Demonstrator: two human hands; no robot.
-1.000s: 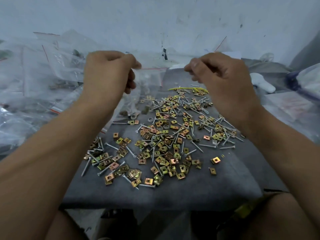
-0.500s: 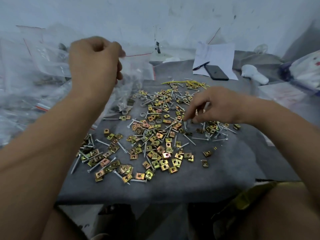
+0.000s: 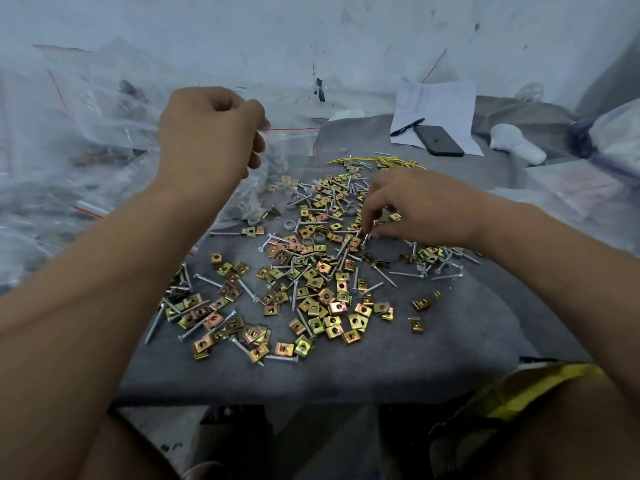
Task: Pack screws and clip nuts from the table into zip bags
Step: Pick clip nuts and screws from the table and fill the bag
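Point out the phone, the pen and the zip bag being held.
phone (image 3: 439,141), head view, middle of its dark screen.
pen (image 3: 407,127), head view, mid-barrel.
zip bag (image 3: 284,147), head view, clear front below the red seal.

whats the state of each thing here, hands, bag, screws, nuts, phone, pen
left hand: raised, gripping the zip bag's top
zip bag: hanging open-side up, some parts inside
right hand: down in the pile, pinching a screw
screws: loose, scattered flat on the table
clip nuts: loose, unpacked
phone: face up, screen dark
pen: lying on the paper
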